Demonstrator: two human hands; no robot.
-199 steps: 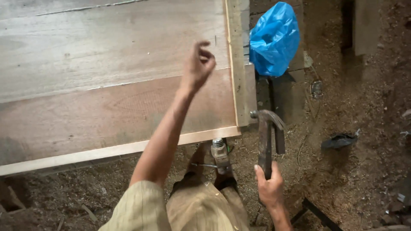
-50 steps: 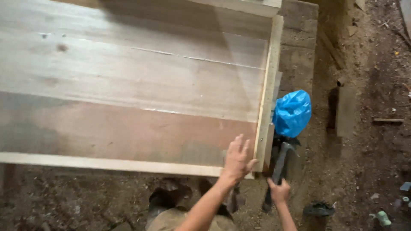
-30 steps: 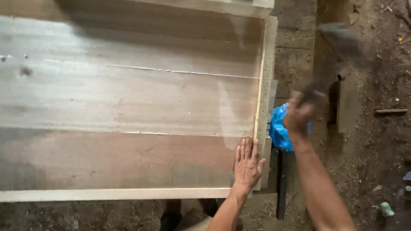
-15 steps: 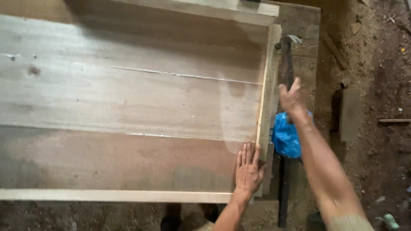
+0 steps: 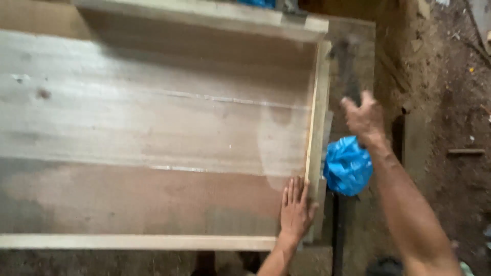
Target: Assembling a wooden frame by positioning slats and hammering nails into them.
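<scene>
Across the left, the broad plywood panel with pale wooden edging (image 5: 153, 148) lies flat. Left hand (image 5: 295, 210) presses open-palmed at its right rail (image 5: 318, 122); right hand (image 5: 364, 118) is clenched round a blurred dark hammer (image 5: 348, 69) (mid-swing, apparently). Nailing step; next blow needs true aim at the rail.

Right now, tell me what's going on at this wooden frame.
A person is working on a large wooden panel edged with pale strips. The left hand lies flat, fingers spread, on the panel against the right-hand strip. The right hand is raised beside that strip, gripping a hammer, which is blurred. A crumpled blue plastic bag sits just outside the frame, over dirt ground.
</scene>
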